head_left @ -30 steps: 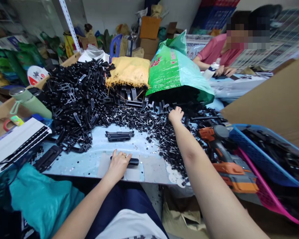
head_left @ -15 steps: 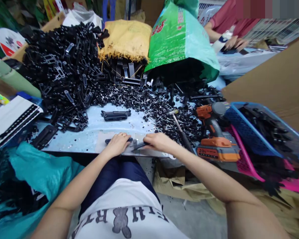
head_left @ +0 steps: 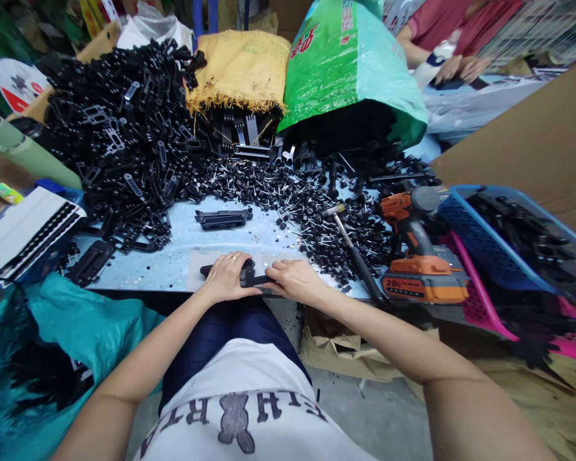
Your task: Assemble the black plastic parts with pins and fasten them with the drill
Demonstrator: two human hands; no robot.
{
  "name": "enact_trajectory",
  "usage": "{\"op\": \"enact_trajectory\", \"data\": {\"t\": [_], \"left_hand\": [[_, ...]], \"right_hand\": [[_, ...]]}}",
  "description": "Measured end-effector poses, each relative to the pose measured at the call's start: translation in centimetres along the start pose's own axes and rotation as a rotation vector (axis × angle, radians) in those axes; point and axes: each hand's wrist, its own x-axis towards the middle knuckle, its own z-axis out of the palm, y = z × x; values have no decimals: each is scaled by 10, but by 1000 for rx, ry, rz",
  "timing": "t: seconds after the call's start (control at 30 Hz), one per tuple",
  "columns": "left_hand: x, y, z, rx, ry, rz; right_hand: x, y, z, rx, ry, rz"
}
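At the table's near edge, my left hand [head_left: 228,276] is closed over a black plastic part [head_left: 248,274], which lies on a pale flat plate [head_left: 194,264]. From the right, my right hand [head_left: 295,279] pinches a slim black bar [head_left: 259,280] whose other end meets that part. The fingers hide where the two join. Just beyond my hands rests a long black bracket assembly [head_left: 223,218]. A hammer [head_left: 352,246] with a dark grip lies to the right, among loose black-headed pins [head_left: 312,218].
An orange cordless drill [head_left: 420,262] stands at the right, beside a blue basket [head_left: 496,256] of black parts. Black brackets [head_left: 125,128] are heaped at the left. Behind are a yellow sack [head_left: 242,67] and a green bag [head_left: 336,70]. Another person's hands [head_left: 461,69] work at the far right.
My right hand has moved left, bringing the slim black bar against the part under my left hand. My left thumb now reaches out toward the bar. The view has shifted slightly.
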Motion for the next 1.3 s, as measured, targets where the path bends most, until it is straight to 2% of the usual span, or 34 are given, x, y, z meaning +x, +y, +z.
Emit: {"op": "enact_trajectory", "data": {"t": [0.33, 0.5, 0.6, 0.67, 0.77, 0.87, 0.93, 1.03, 1.1, 1.2, 1.23, 1.3], "left_hand": [[-4, -3, 10, 42, 101, 59], [-4, -4, 12, 49, 151, 67], [-4, -2, 8, 44, 129, 63], [0, 0, 3, 45, 58, 60], [27, 4, -1, 37, -30, 62], [81, 7, 5, 67, 1, 0], [122, 8, 15, 71, -28, -34], [164, 12, 28, 18, -70, -53], [171, 15, 30, -23, -36, -70], [150, 13, 19, -131, 88, -118], [136, 9, 12, -172, 136, -141], [102, -2, -4, -251, 221, -198]], "right_hand": [[2, -4, -3, -52, 77, 25], [7, 0, -14, -86, 36, -26], [8, 7, -14, -51, 30, -43], [7, 13, -6, -9, 58, -19], [4, 22, 17, 59, 130, -6], [0, 27, 39, 104, 179, -23], [-1, 29, 45, 119, 164, -5], [1, 35, 35, 94, 139, 138], [1, 44, 22, 28, 159, 396], [-7, 60, 3, -31, 80, 877], [-10, 64, 0, -22, 17, 981], [-15, 69, -1, 18, -87, 1043]]}}
